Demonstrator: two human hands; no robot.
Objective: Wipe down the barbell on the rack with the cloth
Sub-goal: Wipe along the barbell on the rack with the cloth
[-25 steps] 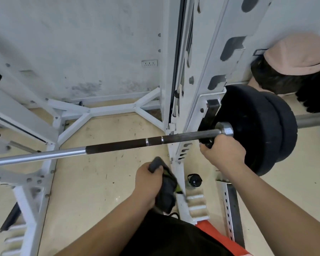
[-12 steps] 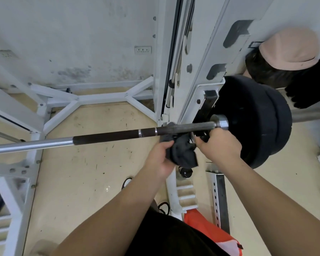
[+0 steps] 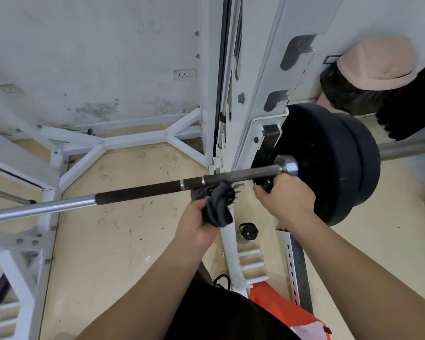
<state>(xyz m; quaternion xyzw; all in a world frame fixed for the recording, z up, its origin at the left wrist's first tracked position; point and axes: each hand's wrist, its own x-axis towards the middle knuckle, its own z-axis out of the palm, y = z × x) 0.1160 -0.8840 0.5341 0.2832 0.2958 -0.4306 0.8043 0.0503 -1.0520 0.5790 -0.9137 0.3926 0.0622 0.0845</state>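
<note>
The barbell (image 3: 142, 191) lies across the white rack (image 3: 253, 99), chrome at the left and dark knurled toward the right, with two black plates (image 3: 329, 168) on its right sleeve. My left hand (image 3: 196, 222) is shut on a bunched dark grey cloth (image 3: 216, 204), whose top touches the underside of the bar beside the rack upright. My right hand (image 3: 285, 197) sits just under the bar's steel collar (image 3: 287, 165), fingers curled on the black rack hook (image 3: 268, 143) that carries the bar.
White rack beams (image 3: 123, 141) run along the beige floor at the left. A small black cap (image 3: 248, 231) lies by the rack foot. Another person's head in a pink cap (image 3: 375, 65) is beyond the plates. An orange item (image 3: 280, 307) is near my legs.
My left hand rose from waist height and brought the cloth up against the underside of the bar. My right hand stayed by the collar.
</note>
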